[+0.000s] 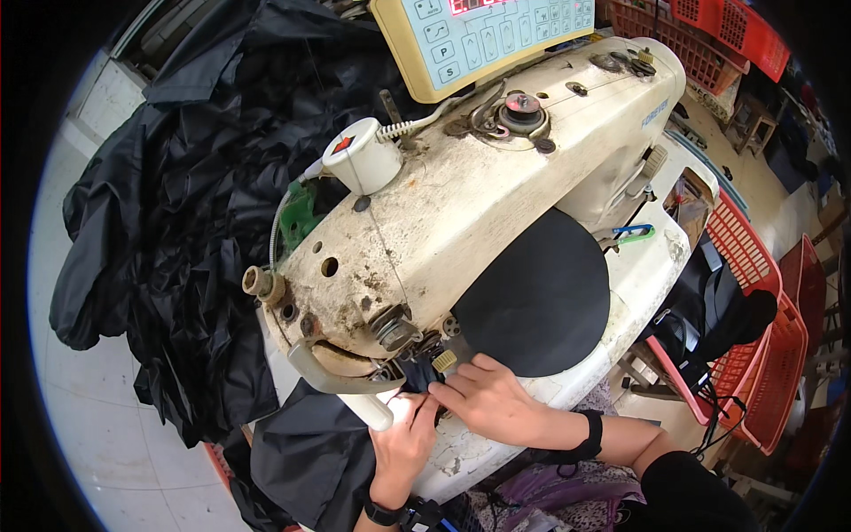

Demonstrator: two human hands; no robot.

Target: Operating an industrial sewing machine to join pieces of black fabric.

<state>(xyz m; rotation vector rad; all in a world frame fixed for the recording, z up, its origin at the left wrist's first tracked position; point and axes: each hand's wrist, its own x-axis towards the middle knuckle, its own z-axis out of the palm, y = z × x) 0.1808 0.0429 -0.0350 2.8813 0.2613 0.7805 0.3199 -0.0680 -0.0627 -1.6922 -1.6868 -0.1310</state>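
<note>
1. Black fabric [310, 452]: near left, at needle end of sewing machine [434, 230].
2. My left hand [406, 443] and right hand [496, 403] meet there; can't tell if clamped.
3. Likely aligning it; next calls for flat, even feed.

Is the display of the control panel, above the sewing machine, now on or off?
On: red characters glow in the display of the control panel, although the picture's upper edge cuts part of them.
</note>
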